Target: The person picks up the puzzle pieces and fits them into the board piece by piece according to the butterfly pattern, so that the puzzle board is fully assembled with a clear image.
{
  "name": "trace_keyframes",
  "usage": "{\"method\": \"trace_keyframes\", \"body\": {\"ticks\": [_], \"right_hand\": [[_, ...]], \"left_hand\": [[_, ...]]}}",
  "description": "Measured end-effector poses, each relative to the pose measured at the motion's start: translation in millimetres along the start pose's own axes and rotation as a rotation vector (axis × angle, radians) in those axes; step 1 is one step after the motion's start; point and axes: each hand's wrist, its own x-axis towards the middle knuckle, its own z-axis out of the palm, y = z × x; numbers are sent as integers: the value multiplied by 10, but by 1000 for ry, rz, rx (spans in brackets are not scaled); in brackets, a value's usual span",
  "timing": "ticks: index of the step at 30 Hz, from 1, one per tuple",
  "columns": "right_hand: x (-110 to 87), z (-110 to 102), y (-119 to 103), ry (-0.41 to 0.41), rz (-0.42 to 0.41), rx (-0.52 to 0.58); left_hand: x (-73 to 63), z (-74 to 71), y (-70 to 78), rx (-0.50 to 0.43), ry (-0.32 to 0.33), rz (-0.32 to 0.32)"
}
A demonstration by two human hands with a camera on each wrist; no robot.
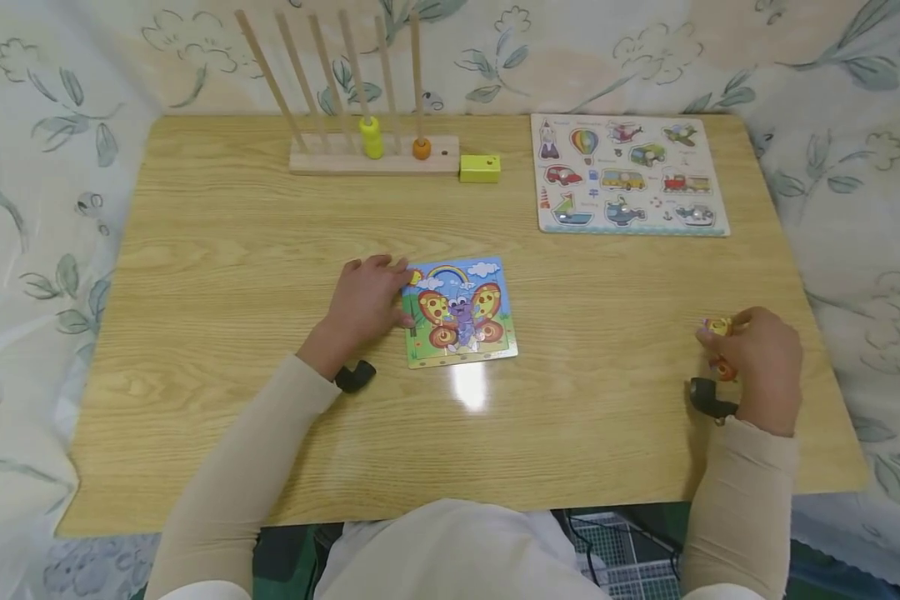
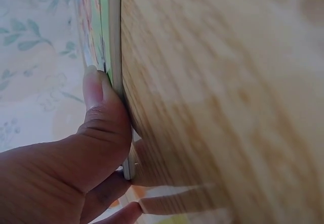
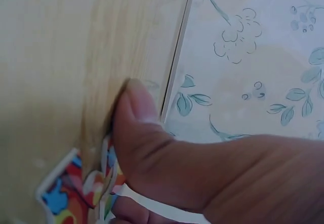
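Note:
A square butterfly jigsaw puzzle lies flat on the table, its picture assembled in its tray. My left hand holds its left side, fingers at the far left corner. In the left wrist view the thumb presses against the puzzle's edge. Far to the right, my right hand grips small colourful flat pieces close over the table. The right wrist view shows the thumb beside these red, blue and yellow pieces; the other fingers are mostly hidden.
At the back left stands a wooden peg rack with tall rods and a few yellow and orange beads. Beside it sits a yellow block. A vehicle peg puzzle lies at the back right. Floral cloth surrounds the wooden table.

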Motion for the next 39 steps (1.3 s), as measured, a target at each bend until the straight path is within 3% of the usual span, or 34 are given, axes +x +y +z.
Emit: {"method": "trace_keyframes", "body": {"ticks": [7, 10, 15, 17, 21, 28, 34, 39], "right_hand": [[54, 6, 31, 15, 4, 23], [73, 23, -3, 59, -11, 64], [91, 72, -289, 161, -114, 169], [83, 95, -480, 157, -178, 228], [62, 217, -928, 99, -338, 342], [-84, 577, -1673, -115, -556, 438], [-216, 838, -2039, -276, -614, 478], [-245, 950, -2160, -286, -629, 446]], "left_hand": [[-9, -17, 8, -15, 13, -6], [-10, -24, 9, -19, 11, -10], [-20, -30, 13, -18, 7, -12], [-15, -20, 11, -19, 5, -11], [-7, -2, 7, -20, -4, -14], [-14, -11, 7, -18, -3, -13], [-24, -22, 4, -12, -2, -10], [-21, -18, -1, -15, -3, -13]]}}
